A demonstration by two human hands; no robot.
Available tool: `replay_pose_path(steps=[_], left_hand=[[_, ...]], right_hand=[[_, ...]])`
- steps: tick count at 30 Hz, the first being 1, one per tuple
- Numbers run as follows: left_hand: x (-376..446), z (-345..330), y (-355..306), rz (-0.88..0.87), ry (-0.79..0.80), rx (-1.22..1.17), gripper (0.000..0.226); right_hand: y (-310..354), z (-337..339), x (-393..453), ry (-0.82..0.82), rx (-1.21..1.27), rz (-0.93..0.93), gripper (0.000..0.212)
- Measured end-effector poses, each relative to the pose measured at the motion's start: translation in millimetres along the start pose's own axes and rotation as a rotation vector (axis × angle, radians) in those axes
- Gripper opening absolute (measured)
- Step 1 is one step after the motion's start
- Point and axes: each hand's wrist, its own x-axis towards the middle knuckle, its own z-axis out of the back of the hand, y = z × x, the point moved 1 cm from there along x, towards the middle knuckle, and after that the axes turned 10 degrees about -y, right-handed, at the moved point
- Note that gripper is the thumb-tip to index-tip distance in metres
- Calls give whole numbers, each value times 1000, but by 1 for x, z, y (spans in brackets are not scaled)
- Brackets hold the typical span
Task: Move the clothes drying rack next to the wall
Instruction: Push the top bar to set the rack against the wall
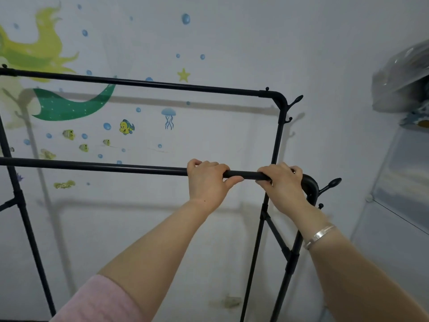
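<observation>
Nearest us, both hands are wrapped around the near top rail of the black metal tube clothes drying rack [116,167]; the left hand [207,182] grips it overhand with the thumb tucked beneath, and the right hand [282,185], with a silver bangle [319,235] on its wrist, is closed just beside the rounded corner, where a black knobbed hook [330,184] juts out; since we hold only this right end, we judge that a push would swing the frame, so we should press evenly and walk the far end in after; past the hands, the far top rail [162,86] stands close before the pale wall with mermaid and fish stickers [209,43], its shadow falling just behind it, so little travel seems left; we should ease forward slowly and keep the hooks from scraping; to the right, a clear plastic-wrapped bundle [401,80] sits on a translucent shelf unit [399,182], which the corner should clear.
</observation>
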Motion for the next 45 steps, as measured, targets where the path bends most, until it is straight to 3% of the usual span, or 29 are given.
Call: replay_pose_path(steps=[9,14,16,23,28,34,45], left_hand=[[-5,-7,-5,-51,53,60,43],[-15,6,14,-165,82,101,47],[-19,15,29,-163,105,157,55],[-33,69,117,77,169,354,70],[-34,111,186,285,197,444,79],[-28,128,222,304,237,458,82],[-19,115,227,211,276,423,84]], right_hand=[[-14,-9,-9,-35,-87,9,9],[9,-13,-18,42,-248,26,53],[27,-17,-20,55,-231,68,61],[124,-43,0,192,-14,225,55],[189,-64,20,247,7,288,55],[220,-78,33,338,-41,209,59],[221,-71,25,234,-163,133,39]])
